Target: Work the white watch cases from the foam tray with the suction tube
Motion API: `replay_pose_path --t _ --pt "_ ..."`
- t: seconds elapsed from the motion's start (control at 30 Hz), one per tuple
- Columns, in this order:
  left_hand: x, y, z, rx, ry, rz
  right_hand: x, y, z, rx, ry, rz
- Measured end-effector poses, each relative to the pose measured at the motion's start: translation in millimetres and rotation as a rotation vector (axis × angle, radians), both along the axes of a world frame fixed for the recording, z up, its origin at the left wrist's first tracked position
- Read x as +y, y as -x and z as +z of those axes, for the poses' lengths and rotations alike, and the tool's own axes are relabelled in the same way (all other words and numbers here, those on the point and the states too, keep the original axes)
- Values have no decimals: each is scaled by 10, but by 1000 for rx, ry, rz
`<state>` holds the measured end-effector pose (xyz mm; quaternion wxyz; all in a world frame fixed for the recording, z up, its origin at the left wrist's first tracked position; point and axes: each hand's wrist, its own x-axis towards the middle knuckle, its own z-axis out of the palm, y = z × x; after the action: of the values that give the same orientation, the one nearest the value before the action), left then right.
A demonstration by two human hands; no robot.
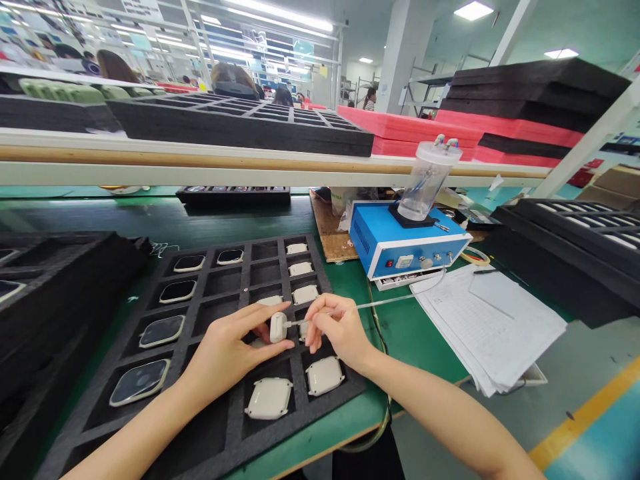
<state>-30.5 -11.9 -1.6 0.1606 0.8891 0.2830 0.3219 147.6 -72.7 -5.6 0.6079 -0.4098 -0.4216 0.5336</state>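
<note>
Over the black foam tray (234, 393), my left hand (237, 343) pinches a white watch case (279, 327) between thumb and fingers, tilted up on its edge. My right hand (337, 327) is closed round a thin pen-like dispensing needle (295, 323), its tip at the side of the case. A clear tube (385, 302) runs from that hand to the blue dispenser box (417, 233). White watch cases lie in the tray's right columns, among them one (269, 398) nearest me. Dark watch screens with pale rims, such as one (140, 381), fill cells on the left.
A clear cylinder (425, 180) stands on the blue box. Papers (493, 320) with a pen lie to the right. Black foam trays are stacked left (65, 320) and right (575, 247). A shelf rail (200, 175) crosses above the bench, and other people sit beyond.
</note>
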Motion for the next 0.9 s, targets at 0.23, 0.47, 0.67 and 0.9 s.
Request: replay_pose_path --t 0.23,0.47,0.67,0.9 --pt "6 -1 -6 1 -2 -2 -5 2 0 -5 -5 -4" --pt "1 2 3 4 13 6 -5 -6 11 -10 5 -4" --pt "7 8 -10 0 -4 -6 -3 -1 5 -12 6 -3" --pt "9 7 -7 2 -8 -2 6 -3 -16 -1 -5 -3"
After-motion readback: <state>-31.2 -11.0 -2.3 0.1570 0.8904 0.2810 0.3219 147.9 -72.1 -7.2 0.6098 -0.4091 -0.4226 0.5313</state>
